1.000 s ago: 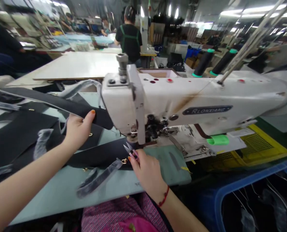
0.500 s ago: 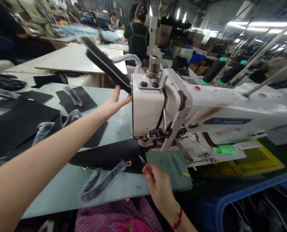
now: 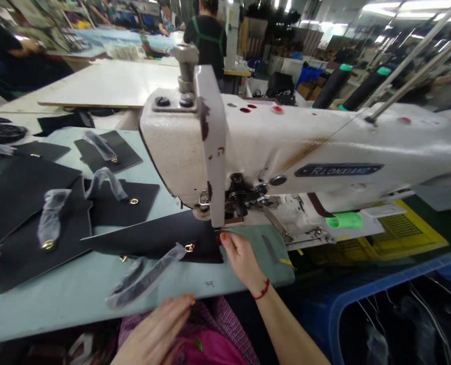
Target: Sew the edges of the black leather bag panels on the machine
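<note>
Under the needle end of the white sewing machine (image 3: 256,147), toward eight o'clock from the middle of my view, lies the black panel (image 3: 145,236) on the pale green table (image 3: 58,299). Its upper edge runs in by the machine's foot. Near its right end sits a gold clasp (image 3: 189,248), and from there a plastic-wrapped strap (image 3: 155,276) trails toward seven o'clock across the tabletop.

My right hand (image 3: 242,258), between five and six o'clock, is just beside that right end. Its fingers are bunched with the thumb forward; I cannot tell what they grip, as the fingertips hide it. A red bracelet (image 3: 261,289) circles this wrist.

My left hand (image 3: 159,324), low at seven o'clock, hovers before my lap by the table edge, blurred, fingers stretched out together, apart from the panel.

Toward nine o'clock lies another black piece (image 3: 142,192) with a gold fitting. At four o'clock stands a blue bin (image 3: 326,314); at two, dark thread spools (image 3: 332,86).
</note>
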### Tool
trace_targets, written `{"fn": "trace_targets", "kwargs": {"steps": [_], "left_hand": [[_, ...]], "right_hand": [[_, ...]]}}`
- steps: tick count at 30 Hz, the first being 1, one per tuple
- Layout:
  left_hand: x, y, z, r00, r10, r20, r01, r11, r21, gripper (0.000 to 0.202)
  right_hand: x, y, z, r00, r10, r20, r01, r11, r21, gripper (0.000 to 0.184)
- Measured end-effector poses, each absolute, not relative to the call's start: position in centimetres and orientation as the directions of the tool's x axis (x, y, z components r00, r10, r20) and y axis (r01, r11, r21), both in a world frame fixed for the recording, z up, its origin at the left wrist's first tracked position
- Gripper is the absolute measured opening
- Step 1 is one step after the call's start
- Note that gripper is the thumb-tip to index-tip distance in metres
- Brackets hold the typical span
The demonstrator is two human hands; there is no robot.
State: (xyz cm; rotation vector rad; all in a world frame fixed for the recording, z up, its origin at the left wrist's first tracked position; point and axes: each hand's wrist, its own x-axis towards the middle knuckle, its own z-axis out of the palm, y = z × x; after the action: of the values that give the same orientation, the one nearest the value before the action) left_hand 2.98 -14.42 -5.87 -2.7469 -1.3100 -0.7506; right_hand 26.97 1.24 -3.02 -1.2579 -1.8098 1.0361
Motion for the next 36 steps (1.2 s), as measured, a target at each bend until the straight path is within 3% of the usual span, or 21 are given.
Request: {"fn": "trace_targets", "kwargs": {"steps": [3,6,9,13,17,23,27,33,36], "left_hand": [[3.4,-10.6,-7.6,0.260,0.880,0.397,0.903,-0.368,0.224,0.080],[2.7,-5.4,-5.9,0.201,0.855,0.478,0.920,-0.332,0.208,0.086],[1.5,-1.8,-3.4,0.302,0.793,0.529,0.899,-0.422,0.119,0.076],[-0.2,-0.2,-1.2,0.548,0.699,0.458,0.783,-0.621,0.011,0.056],[-0.7,-0.5,-0.4,0.626,0.630,0.460,0.661,-0.742,0.116,0.045],[-0.1,-1.5,-0.2,0.544,0.714,0.441,0.681,-0.682,0.267,0.030],[0.1,-1.5,-0.1,0.515,0.761,0.395,0.712,-0.636,0.296,0.025],[0.4,-0.5,0.0,0.491,0.700,0.519,0.676,-0.681,0.281,0.021],[0.6,0.1,0.3,0.481,0.732,0.483,0.684,-0.657,0.316,0.020]], "right_hand": [[25.4,1.8,-2.5,-0.331,0.943,0.022,0.192,0.091,-0.977,0.045],[24.4,1.6,-2.5,-0.343,0.939,-0.022,0.050,-0.005,-0.999,0.045],[23.6,1.1,-2.7,-0.327,0.942,-0.072,-0.054,-0.095,-0.994,0.045],[22.9,0.4,-2.6,-0.263,0.960,-0.094,-0.139,-0.134,-0.981,0.044],[22.6,0.1,-1.8,-0.183,0.977,-0.109,-0.072,-0.124,-0.990,0.048],[23.0,0.2,-0.9,-0.179,0.979,-0.093,0.085,-0.079,-0.993,0.049],[23.1,0.4,-0.8,-0.182,0.977,-0.109,0.100,-0.091,-0.991,0.049],[22.9,1.3,-0.6,-0.173,0.976,-0.129,0.128,-0.108,-0.986,0.048],[22.9,1.9,-0.6,-0.166,0.980,-0.108,0.153,-0.082,-0.985,0.049]]}}
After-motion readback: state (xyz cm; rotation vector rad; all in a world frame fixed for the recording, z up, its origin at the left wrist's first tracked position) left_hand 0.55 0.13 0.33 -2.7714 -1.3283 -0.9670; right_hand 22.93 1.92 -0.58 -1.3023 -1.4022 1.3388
